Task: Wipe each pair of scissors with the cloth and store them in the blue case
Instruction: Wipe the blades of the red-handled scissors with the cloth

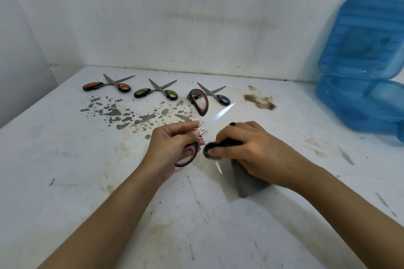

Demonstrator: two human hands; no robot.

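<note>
Stained tabletop: left hand pinches red scissors at the pivot; right hand grips cloth round one blade, mostly hidden.

Stained white table, scissors and case on it

Far side, left to right: orange-handled scissors, green-handled scissors, blue-handled scissors; open blue case far right.

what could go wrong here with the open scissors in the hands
1. The red-handled scissors are spread wide open, and the right hand wipes one blade with the grey cloth; bare fingers close to that edge could get cut.
2. The left hand holds them near the pivot, so they may swing or slip.
3. The upper blade tip points toward the blue-handled scissors and could knock them.
</note>
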